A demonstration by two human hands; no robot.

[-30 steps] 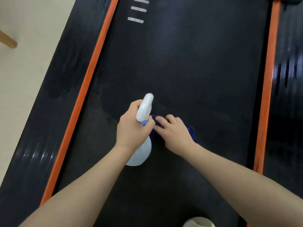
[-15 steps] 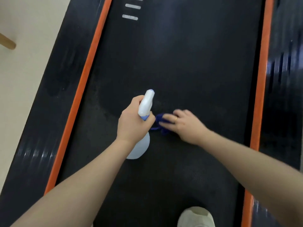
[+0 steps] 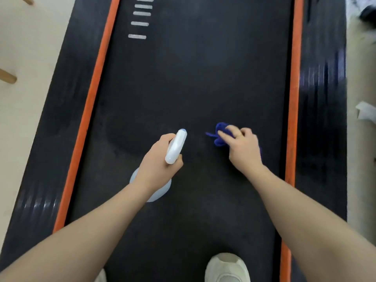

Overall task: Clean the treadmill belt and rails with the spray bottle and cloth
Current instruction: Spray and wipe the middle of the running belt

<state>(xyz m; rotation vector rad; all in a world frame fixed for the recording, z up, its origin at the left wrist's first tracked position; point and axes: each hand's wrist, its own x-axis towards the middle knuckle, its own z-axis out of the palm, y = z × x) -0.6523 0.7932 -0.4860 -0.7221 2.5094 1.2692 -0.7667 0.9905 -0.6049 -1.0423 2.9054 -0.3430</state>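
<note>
I saw the belt [image 3: 193, 78] run wide and bare ahead, between orange rails [image 3: 89, 110]. My left hand [image 3: 156, 165] gripped the bottle [image 3: 175, 147] mid-belt; my right hand [image 3: 243, 148] curled round the cloth [image 3: 220, 132], pressing it down near the right rail.

The treadmill belt [image 3: 193, 82] looks matt and finely textured, its black side rails [image 3: 321, 98] glossy, the spray bottle [image 3: 176, 147] smooth plastic, the blue cloth [image 3: 220, 132] soft fabric.
</note>
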